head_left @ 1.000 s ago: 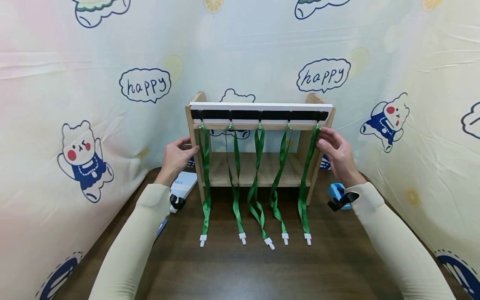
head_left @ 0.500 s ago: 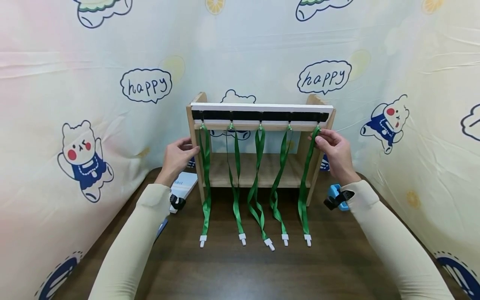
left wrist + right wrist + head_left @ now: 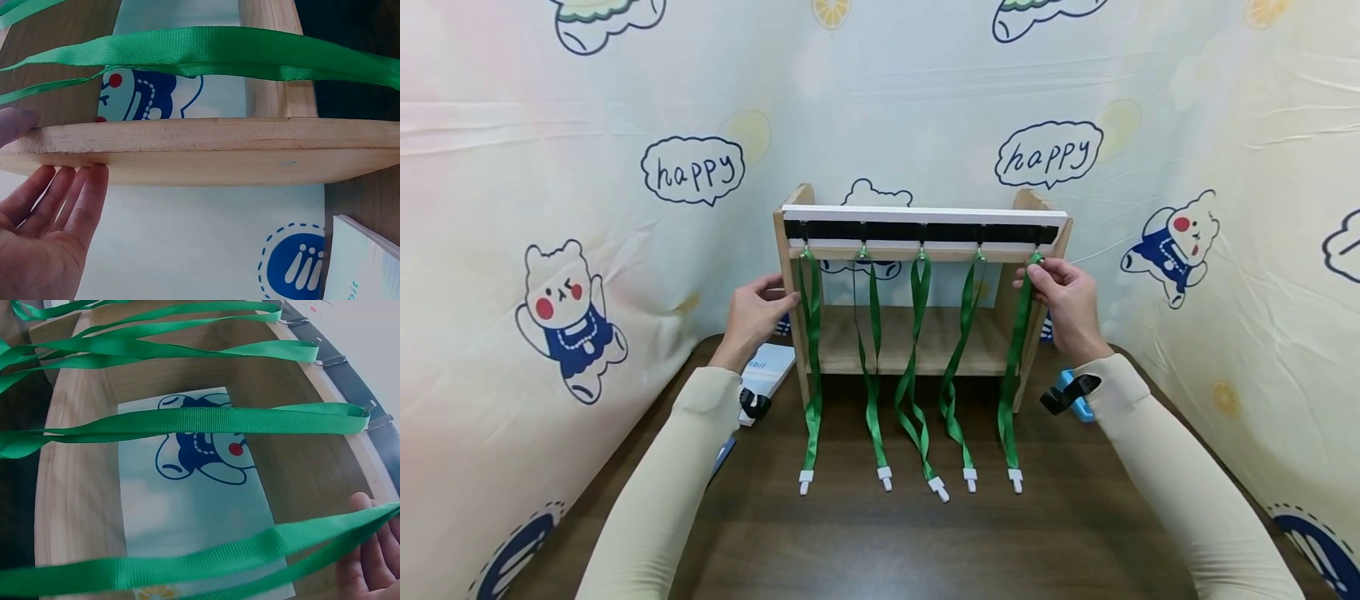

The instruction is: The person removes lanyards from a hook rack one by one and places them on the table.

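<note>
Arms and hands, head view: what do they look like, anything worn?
Left hand and right hand: bare, no gloves. Left sleeve and right sleeve: long, plain cream. Small black devices, one per wrist; no cables visible.

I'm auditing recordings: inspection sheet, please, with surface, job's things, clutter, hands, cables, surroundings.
Surface: dark brown tabletop
Job's things: wooden rack, five green lanyards with white clips hanging along its front
Clutter: pale book or box and blue item at left; light-blue item at right, partly hidden
Hands: left hand grips the rack's side panel; right hand pinches the rightmost lanyard
Cables: nothing seen
Surroundings: cloth backdrop with cartoon bears and "happy"
</note>
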`<state>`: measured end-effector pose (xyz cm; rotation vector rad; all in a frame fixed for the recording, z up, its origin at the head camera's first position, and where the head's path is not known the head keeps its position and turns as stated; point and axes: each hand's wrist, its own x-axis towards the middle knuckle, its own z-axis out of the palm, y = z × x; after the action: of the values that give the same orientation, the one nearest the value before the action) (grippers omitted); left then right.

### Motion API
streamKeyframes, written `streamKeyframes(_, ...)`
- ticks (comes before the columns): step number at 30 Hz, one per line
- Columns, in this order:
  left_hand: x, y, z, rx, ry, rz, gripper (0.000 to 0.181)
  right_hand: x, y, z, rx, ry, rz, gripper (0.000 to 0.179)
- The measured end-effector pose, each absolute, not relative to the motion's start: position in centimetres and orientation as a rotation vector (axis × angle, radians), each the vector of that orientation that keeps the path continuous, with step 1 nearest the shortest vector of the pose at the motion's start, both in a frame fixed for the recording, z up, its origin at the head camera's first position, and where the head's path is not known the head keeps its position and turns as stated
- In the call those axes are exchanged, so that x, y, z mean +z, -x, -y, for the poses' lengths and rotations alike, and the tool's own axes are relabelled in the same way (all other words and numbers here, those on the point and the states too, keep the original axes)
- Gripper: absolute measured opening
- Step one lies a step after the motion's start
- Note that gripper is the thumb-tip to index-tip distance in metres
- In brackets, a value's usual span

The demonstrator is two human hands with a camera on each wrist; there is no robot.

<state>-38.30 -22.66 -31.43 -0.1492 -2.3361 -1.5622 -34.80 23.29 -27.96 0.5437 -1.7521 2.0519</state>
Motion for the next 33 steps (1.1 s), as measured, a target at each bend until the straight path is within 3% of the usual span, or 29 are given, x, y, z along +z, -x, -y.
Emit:
streamKeyframes(18, -31.2, 38.1, 22.6, -1.567, 0.141, 2.335, 0.056, -27.6, 35.5, -21.5, 1.845, -0.213, 1.867, 0.03)
streamKeyframes(24, -31.4, 38.1, 22.5, -1.565, 0.118, 2.349, 0.057, -27.6, 35.3, -21.4, 1.909, -0.199, 1.806, 0.023)
streamKeyframes(33, -31.3, 38.1, 22.6, -1.559, 0.132, 2.343, 0.058, -27.5, 34.8, -21.8, 1.926, -0.203, 1.804, 0.027)
